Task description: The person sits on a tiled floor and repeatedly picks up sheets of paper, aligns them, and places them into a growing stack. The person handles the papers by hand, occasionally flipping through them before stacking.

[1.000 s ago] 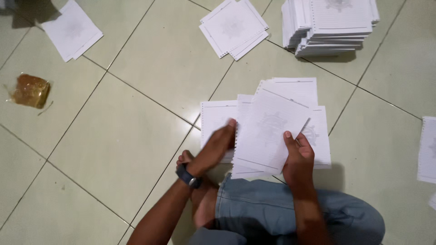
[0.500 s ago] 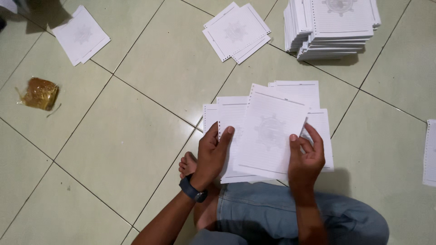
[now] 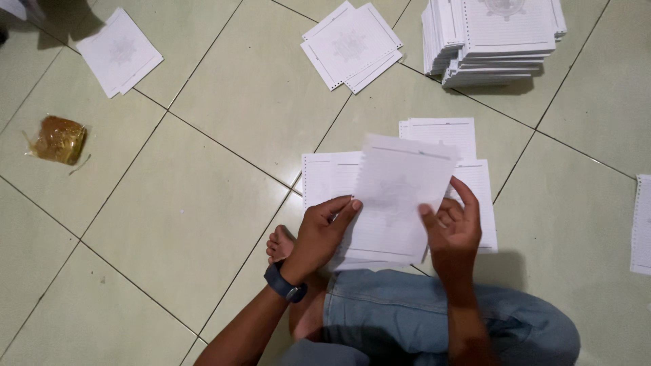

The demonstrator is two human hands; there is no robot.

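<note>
Head view, bottom of the frame: a person sits cross-legged on pale green floor tiles (image 3: 169, 224), jeans-clad knees at the lower edge and a bare foot (image 3: 279, 245) poking out at lower centre. Just above, the left hand (image 3: 322, 234), with a dark wristwatch (image 3: 285, 285) below it, grips the left edge of a lined sheet (image 3: 397, 196), and the right hand (image 3: 453, 227) closes on its right edge, so the page is lifted clear of the floor and tilted. Under it, three loose sheets (image 3: 325, 177) lie spread at centre. This looks like the gathering step; the next move seems to call for squaring the held page with another. Farther up sit a small pile (image 3: 349, 44), a tall stack (image 3: 498, 41) at upper right, another pile (image 3: 119, 53) at upper left, and a crumpled wrapper (image 3: 60, 139) at far left.
</note>
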